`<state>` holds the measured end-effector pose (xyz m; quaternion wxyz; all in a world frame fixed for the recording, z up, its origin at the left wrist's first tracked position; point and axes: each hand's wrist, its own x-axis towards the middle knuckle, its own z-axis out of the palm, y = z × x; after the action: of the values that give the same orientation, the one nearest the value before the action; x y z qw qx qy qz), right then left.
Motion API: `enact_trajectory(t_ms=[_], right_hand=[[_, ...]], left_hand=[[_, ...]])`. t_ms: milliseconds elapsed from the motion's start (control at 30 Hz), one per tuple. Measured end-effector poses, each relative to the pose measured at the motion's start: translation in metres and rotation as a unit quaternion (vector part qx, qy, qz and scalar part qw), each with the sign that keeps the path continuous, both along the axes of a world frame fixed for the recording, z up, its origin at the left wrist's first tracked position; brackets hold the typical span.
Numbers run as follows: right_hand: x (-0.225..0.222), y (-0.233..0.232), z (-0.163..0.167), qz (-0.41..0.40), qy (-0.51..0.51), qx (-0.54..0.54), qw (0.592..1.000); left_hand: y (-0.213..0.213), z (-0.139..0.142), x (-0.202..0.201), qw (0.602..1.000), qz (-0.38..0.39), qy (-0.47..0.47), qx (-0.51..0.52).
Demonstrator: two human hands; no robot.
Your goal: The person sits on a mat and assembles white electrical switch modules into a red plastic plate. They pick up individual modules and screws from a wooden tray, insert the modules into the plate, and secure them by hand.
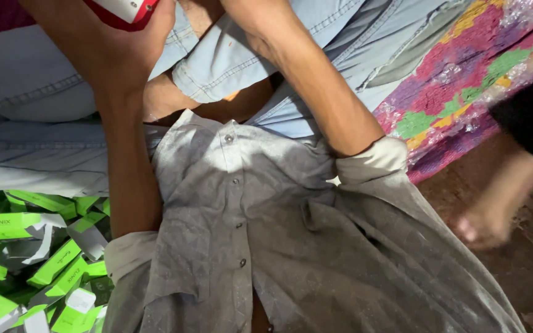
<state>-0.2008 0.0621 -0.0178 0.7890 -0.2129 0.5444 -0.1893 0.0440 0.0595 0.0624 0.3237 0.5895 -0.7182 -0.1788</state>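
Note:
My left hand [128,43] is raised at the top left and closed around a red and white object [121,8], most of which is cut off by the top edge. My right forearm runs from a grey shirt cuff [374,157] up to the top centre. Only the base of my right hand [257,15] shows there, and its fingers lie outside the picture. Both arms reach over legs in light blue jeans [38,92]. My grey buttoned shirt [248,234] fills the lower middle.
Several green and white small cartons [26,259] lie in a heap at the lower left. A colourful patterned mat under clear plastic [464,80] covers the upper right. Another person's blurred bare foot [485,225] stands on the brown floor [525,271] at right.

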Motion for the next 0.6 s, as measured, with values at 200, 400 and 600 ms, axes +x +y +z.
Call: enact_trajectory(t_ms=[200, 400, 600], right_hand=[[0.0, -0.003, 0.001, 0.01, 0.0, -0.006, 1.0], [0.003, -0.008, 0.0, 0.026, -0.004, -0.004, 1.0], [0.002, -0.014, -0.004, 0.019, 0.009, -0.009, 1.0]], left_hand=[[0.0, 0.002, -0.001, 1.0, 0.009, 0.003, -0.006], [0.002, -0.006, 0.004, 1.0, -0.003, 0.013, -0.022], [0.003, -0.015, 0.008, 0.989, 0.019, 0.144, 0.017]])
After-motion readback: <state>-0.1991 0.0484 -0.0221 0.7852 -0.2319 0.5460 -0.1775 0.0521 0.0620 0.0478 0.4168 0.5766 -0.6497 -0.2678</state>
